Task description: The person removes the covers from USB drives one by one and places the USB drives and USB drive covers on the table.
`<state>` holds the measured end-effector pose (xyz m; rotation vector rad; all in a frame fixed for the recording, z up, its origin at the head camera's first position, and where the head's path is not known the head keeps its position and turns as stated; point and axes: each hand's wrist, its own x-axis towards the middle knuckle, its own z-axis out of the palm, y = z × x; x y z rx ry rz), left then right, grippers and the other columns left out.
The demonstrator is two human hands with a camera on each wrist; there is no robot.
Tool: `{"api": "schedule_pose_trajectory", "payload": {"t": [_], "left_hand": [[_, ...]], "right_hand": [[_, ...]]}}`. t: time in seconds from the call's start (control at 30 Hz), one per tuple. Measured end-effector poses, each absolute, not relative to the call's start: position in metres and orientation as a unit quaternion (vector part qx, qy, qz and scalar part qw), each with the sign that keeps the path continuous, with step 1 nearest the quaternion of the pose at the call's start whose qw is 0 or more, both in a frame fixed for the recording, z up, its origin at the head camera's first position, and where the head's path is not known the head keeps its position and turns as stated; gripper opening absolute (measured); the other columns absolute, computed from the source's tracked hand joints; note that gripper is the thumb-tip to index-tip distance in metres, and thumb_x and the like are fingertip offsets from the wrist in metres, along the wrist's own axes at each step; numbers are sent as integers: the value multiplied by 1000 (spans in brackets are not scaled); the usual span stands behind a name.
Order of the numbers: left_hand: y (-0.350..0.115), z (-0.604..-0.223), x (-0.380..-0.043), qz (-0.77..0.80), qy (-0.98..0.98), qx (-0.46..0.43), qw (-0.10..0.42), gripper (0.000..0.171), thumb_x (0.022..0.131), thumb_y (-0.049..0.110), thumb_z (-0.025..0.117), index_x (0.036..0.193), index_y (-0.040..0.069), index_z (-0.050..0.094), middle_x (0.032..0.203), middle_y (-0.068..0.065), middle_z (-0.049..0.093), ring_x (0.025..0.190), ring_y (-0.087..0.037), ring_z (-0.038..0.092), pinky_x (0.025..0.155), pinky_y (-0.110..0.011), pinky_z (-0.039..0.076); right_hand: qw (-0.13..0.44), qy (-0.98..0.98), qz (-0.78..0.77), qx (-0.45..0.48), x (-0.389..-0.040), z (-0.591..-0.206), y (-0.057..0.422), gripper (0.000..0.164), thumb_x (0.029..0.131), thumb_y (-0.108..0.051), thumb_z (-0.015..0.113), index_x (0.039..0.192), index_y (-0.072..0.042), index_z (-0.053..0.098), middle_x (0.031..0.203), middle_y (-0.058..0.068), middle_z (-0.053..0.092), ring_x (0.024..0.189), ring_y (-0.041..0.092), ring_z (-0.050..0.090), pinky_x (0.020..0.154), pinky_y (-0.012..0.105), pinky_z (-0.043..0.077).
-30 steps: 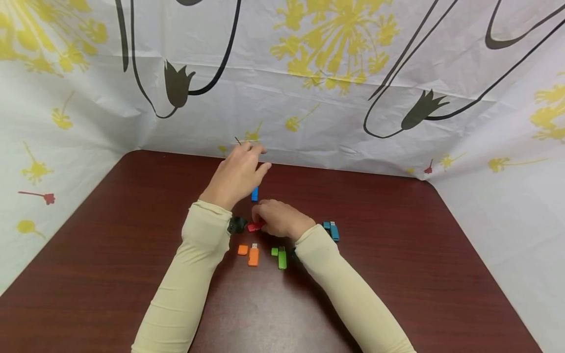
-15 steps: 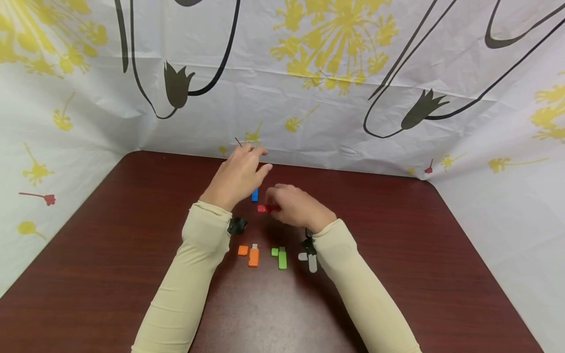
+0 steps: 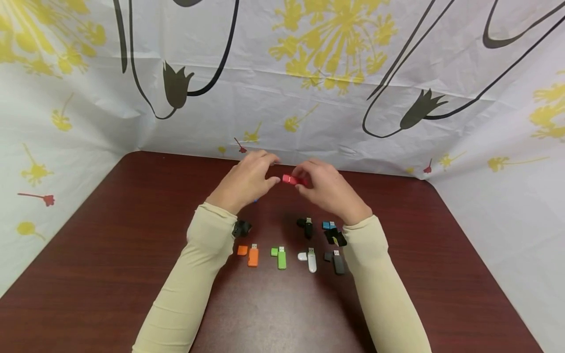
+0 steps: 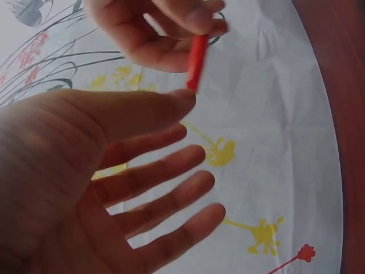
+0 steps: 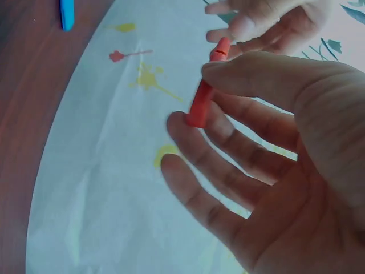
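Note:
My right hand (image 3: 328, 189) pinches a red USB flash drive (image 3: 293, 180) between thumb and fingers, above the far part of the table. A seam crosses the drive near its left end in the right wrist view, where a cap (image 5: 223, 45) appears to sit on it. Facing that end is my left hand (image 3: 244, 181), fingers spread and nothing in its grip. The left thumb tip (image 4: 185, 101) is very close to the drive; whether they touch, I cannot tell. A blue flash drive (image 5: 67, 14) lies on the table, mostly hidden by the left hand in the head view.
Uncapped flash drives lie on the dark red table (image 3: 132, 255), caps beside them: orange (image 3: 253, 256), green (image 3: 281, 258), white (image 3: 312, 261), dark grey (image 3: 338, 263) and black (image 3: 308, 229). A teal one (image 3: 328, 225) is partly hidden by the right wrist. A patterned sheet (image 3: 282, 122) borders the table.
My right hand has lifted the red flash drive from the table and carried it away from me and to the right. Lately my left hand has shifted slightly right, covering more of the blue drive.

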<state>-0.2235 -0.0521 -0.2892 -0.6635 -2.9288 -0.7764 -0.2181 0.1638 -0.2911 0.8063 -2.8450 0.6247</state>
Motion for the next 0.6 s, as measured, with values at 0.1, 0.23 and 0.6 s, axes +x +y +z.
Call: {"api": "schedule_pose_trajectory", "payload": {"t": [0.1, 0.23, 0.6], "left_hand": [[-48, -290, -223, -253, -940, -228, 18, 46, 105, 26, 74, 147, 10, 64, 145, -8, 64, 136, -28, 59, 113, -46, 54], [-44, -291, -222, -259, -933, -246, 29, 43, 103, 24, 77, 143, 9, 68, 140, -8, 67, 131, -27, 61, 111, -44, 55], [-40, -292, -219, -265, -913, -291, 107, 26, 100, 15, 80, 124, 6, 77, 113, -6, 73, 101, -23, 67, 91, -36, 60]], "right_hand": [[81, -936, 213, 268, -217, -289, 169, 23, 97, -6, 78, 119, -4, 73, 113, 11, 69, 99, 27, 67, 89, 44, 59], [103, -931, 216, 275, -216, -288, 173, 23, 96, -5, 78, 118, -5, 73, 111, 10, 68, 97, 27, 65, 86, 42, 56], [150, -917, 223, 295, -215, -290, 171, 25, 95, -4, 81, 119, -5, 75, 112, 10, 68, 92, 25, 61, 79, 38, 54]]}}
